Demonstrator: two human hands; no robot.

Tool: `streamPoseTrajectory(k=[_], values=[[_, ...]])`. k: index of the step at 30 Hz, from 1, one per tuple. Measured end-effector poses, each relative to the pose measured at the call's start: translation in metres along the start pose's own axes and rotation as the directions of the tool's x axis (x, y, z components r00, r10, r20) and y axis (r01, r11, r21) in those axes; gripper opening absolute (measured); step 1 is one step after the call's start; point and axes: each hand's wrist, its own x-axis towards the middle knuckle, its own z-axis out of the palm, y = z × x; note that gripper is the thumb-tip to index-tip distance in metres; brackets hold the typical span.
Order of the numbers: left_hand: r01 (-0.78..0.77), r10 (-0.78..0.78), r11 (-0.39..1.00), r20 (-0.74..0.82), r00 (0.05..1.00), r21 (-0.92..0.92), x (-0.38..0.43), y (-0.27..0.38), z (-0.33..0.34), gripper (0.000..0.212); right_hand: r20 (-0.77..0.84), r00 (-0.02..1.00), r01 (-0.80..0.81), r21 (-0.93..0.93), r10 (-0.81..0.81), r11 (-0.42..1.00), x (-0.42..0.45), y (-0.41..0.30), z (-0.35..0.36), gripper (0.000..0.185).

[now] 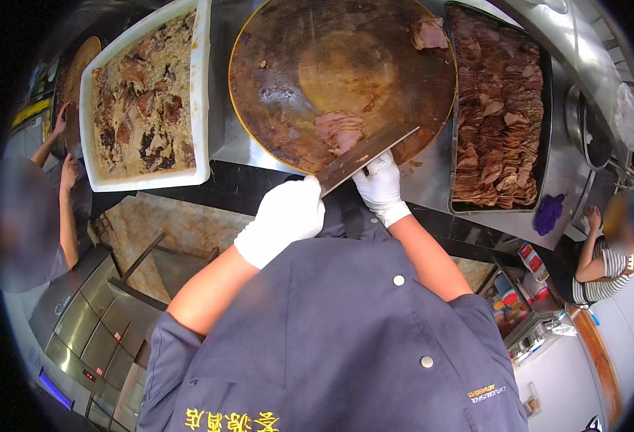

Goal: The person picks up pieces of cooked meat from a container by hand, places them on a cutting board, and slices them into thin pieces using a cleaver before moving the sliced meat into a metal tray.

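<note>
My left hand (287,213), in a white glove, grips the handle end of a broad cleaver (368,154). Its blade slants up to the right over the near edge of a round chopping board (274,54) with a yellow rim. My right hand (380,186), gloved too, is at the blade's lower edge with fingers bent; whether it grips the blade cannot be made out. Just beyond the blade lies a small fan of sliced meat (340,129). Another piece of meat (429,33) rests at the board's far right.
A white tub (202,97) of meat chunks in pale fat stands left. Right of the board, a dark tray (545,108) holds rows of sliced meat, near a purple cloth (549,215). One person (20,227) works far left; another (609,264) is far right.
</note>
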Motion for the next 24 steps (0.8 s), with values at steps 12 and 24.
streamPoseTrajectory(k=[12, 24], values=[[0.095, -0.108, 0.989, 0.111, 0.988, 0.112, -0.018, 0.005, -0.014, 0.019, -0.002, 1.000, -0.003, -0.004, 0.003, 1.000, -0.003, 0.002, 0.003, 0.021], [0.108, -0.127, 0.987, 0.171, 0.977, 0.119, 0.000, -0.001, -0.005, 0.021, 0.035, 0.999, -0.002, 0.055, 0.000, 0.999, 0.001, 0.003, 0.000, 0.020]])
